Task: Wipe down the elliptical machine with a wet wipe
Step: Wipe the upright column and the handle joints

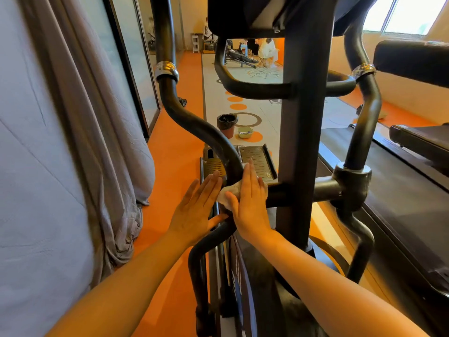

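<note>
hands meet on the curved black swing arm (218,139) of the elliptical machine (305,132). right hand (250,203) lies flat, fingers straight and together, pressing the white wet wipe (229,194) against the tube. left hand (196,210) is flat too, fingers extended, touching the tube's other side, holding nothing.

Grey curtain (73,142) left; bin (227,124), treadmill (401,190) beyond.

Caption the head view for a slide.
Both hands, left hand and right hand, press a wet wipe around the elliptical's curved arm.
</note>
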`<state>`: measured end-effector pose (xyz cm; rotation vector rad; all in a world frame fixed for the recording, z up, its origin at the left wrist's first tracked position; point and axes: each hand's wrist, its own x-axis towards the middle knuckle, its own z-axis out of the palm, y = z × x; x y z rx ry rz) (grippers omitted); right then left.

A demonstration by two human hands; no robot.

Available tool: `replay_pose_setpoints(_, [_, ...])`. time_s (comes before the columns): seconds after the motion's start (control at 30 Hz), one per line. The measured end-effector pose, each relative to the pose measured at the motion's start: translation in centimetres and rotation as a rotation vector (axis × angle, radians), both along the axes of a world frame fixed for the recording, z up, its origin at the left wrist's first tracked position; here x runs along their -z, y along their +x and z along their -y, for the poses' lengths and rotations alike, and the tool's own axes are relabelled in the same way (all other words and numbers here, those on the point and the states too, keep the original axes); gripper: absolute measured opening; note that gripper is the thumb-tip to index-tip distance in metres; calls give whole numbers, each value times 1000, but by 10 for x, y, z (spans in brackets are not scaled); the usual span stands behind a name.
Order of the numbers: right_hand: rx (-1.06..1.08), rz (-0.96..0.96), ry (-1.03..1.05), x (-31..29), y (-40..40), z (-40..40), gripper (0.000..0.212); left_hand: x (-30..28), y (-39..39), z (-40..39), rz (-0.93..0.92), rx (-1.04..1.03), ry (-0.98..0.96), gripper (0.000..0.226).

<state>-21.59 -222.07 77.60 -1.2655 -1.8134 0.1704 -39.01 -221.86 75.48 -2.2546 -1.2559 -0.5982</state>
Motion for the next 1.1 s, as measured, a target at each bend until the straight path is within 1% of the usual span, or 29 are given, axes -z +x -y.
replay_pose_setpoints(0.2, [2, -88, -80, -20, -6, -1, 81, 0, 0, -2, -9, -50, -63, 81])
replay_pose_setpoints(0.33, [31, -32, 12, -4, -3, 4, 90, 2, -2, -3, -13, -38, -60, 86])
replay_pose_setpoints(0.43, [29, -26, 41, 7, 4, 12, 100, 3, -4, -5, -12, -29, -74, 83])
replay_pose_setpoints(0.5, [25, 35, 73, 12, 9, 16, 102, 4, -5, -6, -29, -26, -69, 82])
replay_pose_setpoints(0.67, [82, 182, 99, 25, 15, 16, 97, 4, -8, -8, -50, 22, -18, 88])
replay_pose_setpoints(0.9, [144, 303, 142, 34, 16, 15, 91, 3, -11, -9, -83, 47, 12, 89])
replay_pose_setpoints(0.97, [135, 283, 152, 33, 15, 16, 92, 4, -12, -8, -90, 55, 15, 89])
replay_pose_setpoints(1.0, [121, 243, 137, 29, 13, 16, 92, 5, -13, -8, -100, 52, 17, 89])
replay_pose_setpoints(1.1, [40, -10, -29, 0, 3, 11, 89, 6, -14, -7, -124, 33, 8, 88])
